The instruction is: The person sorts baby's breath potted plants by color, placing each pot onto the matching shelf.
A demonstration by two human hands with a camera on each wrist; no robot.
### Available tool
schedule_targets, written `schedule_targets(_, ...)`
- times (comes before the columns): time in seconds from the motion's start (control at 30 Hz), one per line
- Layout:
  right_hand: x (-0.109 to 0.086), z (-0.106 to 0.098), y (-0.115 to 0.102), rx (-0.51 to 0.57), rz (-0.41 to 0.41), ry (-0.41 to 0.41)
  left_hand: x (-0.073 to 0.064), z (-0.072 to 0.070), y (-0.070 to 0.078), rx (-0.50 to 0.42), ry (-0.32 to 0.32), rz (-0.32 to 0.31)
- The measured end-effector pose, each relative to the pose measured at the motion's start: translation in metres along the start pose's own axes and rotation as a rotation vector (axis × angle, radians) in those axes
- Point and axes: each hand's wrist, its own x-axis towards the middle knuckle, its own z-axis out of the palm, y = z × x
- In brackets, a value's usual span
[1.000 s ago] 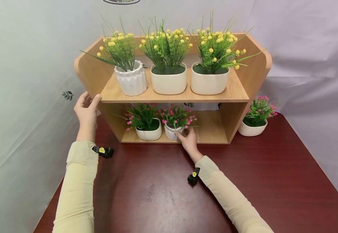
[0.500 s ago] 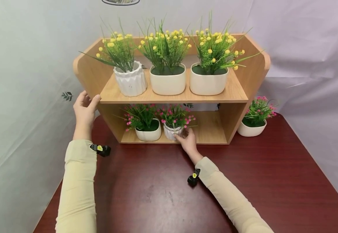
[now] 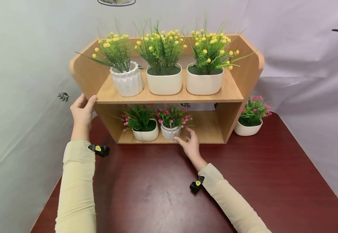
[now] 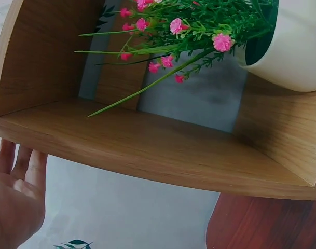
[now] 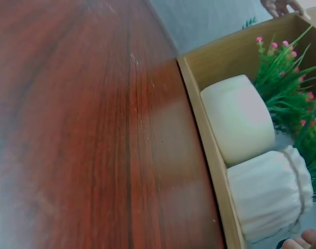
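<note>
My left hand (image 3: 81,113) rests against the outer left side of the two-tier wooden shelf (image 3: 169,98), thumb at its front edge. Straight fingers (image 4: 37,171) lie along that panel in the left wrist view. On the lower tier, a ribbed white pot (image 3: 169,132) with pink flowers stands upright, right of a smooth white pot (image 3: 147,134) with pink flowers. My right hand (image 3: 191,145) is spread just right of the ribbed pot, holding nothing. Only a few of its fingertips (image 5: 308,241) show in the right wrist view, beside the ribbed pot.
Three yellow-flowered plants stand on the upper tier: a ribbed white pot (image 3: 128,81) and two smooth pots, one in the middle (image 3: 164,82), one at right (image 3: 205,82). Another pink-flowered pot (image 3: 248,127) stands on the dark red table (image 3: 151,194), right of the shelf.
My right hand has let go of the ribbed pot with pink flowers and drawn slightly right, fingers spreading. My left hand stays at the shelf side. The head view has shifted slightly.
</note>
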Motion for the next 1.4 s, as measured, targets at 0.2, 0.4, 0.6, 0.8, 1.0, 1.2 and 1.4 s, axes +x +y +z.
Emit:
schedule_targets(0.2,-0.01,-0.014,-0.005,0.014,-0.054,0.035,0.0,-0.003,0.0,-0.013,0.005,-0.025)
schedule_targets(0.4,-0.018,-0.034,-0.008,-0.027,-0.133,0.081,0.001,0.002,-0.001,-0.071,-0.005,-0.052)
schedule_targets(0.6,-0.028,-0.053,-0.015,-0.093,-0.193,0.126,0.002,0.001,0.0,-0.07,0.009,-0.084)
schedule_targets(0.8,-0.03,-0.072,-0.019,-0.069,-0.245,0.203,0.0,0.001,0.003,-0.047,0.006,-0.09)
schedule_targets(1.0,-0.034,-0.088,-0.039,-0.113,-0.383,0.32,0.0,0.001,0.001,-0.068,0.005,-0.072)
schedule_targets(1.2,-0.031,-0.108,-0.063,-0.171,-0.478,0.42,-0.002,0.0,-0.001,-0.078,0.005,-0.074)
schedule_targets(1.4,-0.019,-0.127,-0.069,-0.16,-0.445,0.531,-0.003,0.0,0.0,-0.099,0.012,-0.058)
